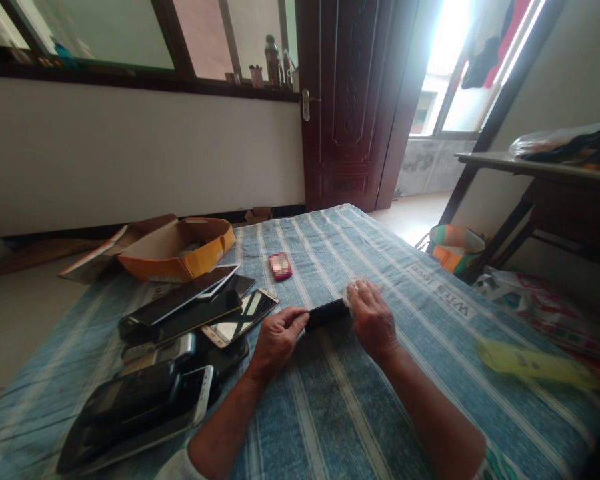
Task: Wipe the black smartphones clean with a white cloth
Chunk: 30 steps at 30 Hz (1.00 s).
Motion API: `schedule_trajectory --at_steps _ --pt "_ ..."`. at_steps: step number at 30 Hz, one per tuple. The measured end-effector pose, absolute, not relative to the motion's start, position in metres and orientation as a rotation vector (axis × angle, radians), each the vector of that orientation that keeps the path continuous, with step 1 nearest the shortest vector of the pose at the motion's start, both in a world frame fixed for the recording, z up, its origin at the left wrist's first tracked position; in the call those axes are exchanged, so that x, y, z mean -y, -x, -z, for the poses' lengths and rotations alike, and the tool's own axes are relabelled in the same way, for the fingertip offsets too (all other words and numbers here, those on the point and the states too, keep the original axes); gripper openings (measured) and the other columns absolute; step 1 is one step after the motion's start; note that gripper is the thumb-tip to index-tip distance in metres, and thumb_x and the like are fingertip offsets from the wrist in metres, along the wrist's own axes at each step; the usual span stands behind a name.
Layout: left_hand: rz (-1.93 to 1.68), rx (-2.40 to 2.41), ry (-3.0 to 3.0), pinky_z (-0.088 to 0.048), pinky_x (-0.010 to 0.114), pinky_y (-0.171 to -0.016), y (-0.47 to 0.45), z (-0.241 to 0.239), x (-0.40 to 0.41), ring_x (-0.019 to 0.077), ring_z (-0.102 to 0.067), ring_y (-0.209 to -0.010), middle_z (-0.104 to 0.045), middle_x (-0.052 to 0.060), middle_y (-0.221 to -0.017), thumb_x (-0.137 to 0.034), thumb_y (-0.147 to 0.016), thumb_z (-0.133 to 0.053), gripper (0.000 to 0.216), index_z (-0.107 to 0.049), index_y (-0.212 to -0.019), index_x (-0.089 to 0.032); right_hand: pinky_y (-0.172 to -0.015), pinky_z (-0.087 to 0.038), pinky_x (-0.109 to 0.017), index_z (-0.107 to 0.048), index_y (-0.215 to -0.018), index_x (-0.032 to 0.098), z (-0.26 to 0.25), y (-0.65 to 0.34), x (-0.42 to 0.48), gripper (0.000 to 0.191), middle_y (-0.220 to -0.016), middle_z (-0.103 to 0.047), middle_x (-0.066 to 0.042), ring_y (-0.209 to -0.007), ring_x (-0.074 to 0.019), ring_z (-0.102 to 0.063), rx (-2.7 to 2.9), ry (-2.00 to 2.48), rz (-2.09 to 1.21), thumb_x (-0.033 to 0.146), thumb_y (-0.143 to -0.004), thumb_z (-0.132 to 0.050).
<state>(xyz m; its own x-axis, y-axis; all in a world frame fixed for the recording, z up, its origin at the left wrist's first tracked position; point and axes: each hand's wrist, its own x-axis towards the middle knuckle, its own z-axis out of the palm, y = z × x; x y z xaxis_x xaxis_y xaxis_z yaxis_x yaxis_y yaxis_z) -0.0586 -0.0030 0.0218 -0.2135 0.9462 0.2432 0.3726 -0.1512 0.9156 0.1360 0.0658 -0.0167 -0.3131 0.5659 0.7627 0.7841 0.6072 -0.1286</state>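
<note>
My left hand [279, 340] pinches the left end of a thin black phone-like slab [326, 315] between thumb and fingers. At its other end my right hand [373, 315] presses a crumpled white tissue [349, 293] against it, fingers closed. The slab is held just over the blue striped bed cover [340, 380]. Left of my left hand lies a gold-framed smartphone [241, 317], screen up. Beside it are a pile of dark phones and tablets [180, 313] and a silver-edged device [205, 397]. A small red-cased item [280, 266] lies farther forward.
An open orange cardboard box [180, 257] stands at the bed's far left edge. A yellow plastic bag [537, 363] lies on the right. Beyond the bed are a dark red door [350, 100] and a side table [555, 167] holding bagged items.
</note>
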Motion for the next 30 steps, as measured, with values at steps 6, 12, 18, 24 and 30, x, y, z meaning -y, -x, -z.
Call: schedule_trajectory --at_steps 6,12,18,24,30 --pt "-1.383 -1.579 -1.498 -0.051 0.024 -0.063 0.058 -0.021 0.004 0.0174 -0.065 -0.067 -0.072 0.002 -0.071 -0.037 -0.075 -0.064 0.022 -0.074 -0.077 -0.017 -0.089 -0.051 -0.037 -0.068 -0.111 0.014 0.016 -0.149 -0.079 0.042 -0.108 -0.068 -0.014 -0.105 -0.0240 -0.062 1.768 1.104 -0.109 0.005 -0.083 -0.038" --pt "-1.390 -1.576 -1.487 -0.051 0.024 -0.063 0.059 -0.020 0.002 0.0173 -0.065 -0.067 -0.072 0.002 -0.071 -0.036 -0.074 -0.065 0.021 -0.073 -0.078 -0.017 -0.073 -0.050 -0.032 -0.074 -0.096 0.018 0.007 -0.153 -0.078 0.029 -0.083 -0.070 -0.003 -0.081 -0.0207 -0.064 1.455 1.191 -0.776 0.022 -0.075 -0.054" --pt "-1.383 -1.577 -1.476 -0.049 0.024 -0.062 0.058 -0.021 0.003 0.0165 -0.063 -0.066 -0.070 0.001 -0.069 -0.035 -0.075 -0.064 0.020 -0.073 -0.077 -0.017 -0.058 -0.047 -0.027 -0.075 -0.096 0.014 0.005 -0.150 -0.077 0.034 -0.071 -0.066 0.001 -0.068 -0.0173 -0.059 1.240 1.161 -1.139 0.028 -0.067 -0.063" --pt "-1.389 -1.583 -1.474 -0.050 0.025 -0.063 0.059 -0.022 0.004 0.0170 -0.064 -0.067 -0.070 0.002 -0.069 -0.035 -0.075 -0.064 0.020 -0.073 -0.077 -0.017 -0.051 -0.043 -0.023 -0.071 -0.109 0.013 0.003 -0.154 -0.077 0.049 -0.069 -0.064 0.002 -0.057 -0.0118 -0.054 1.186 1.030 -1.369 0.030 -0.063 -0.072" --pt "-1.421 -1.569 -1.432 -0.051 0.027 -0.066 0.064 -0.018 0.005 0.0179 -0.065 -0.069 -0.073 0.003 -0.073 -0.033 -0.075 -0.064 0.020 -0.075 -0.080 -0.016 -0.052 -0.043 -0.026 -0.073 -0.104 0.015 -0.011 -0.166 -0.077 0.041 -0.072 -0.065 0.000 -0.059 -0.0141 -0.055 1.345 0.938 -1.255 0.034 -0.068 -0.072"
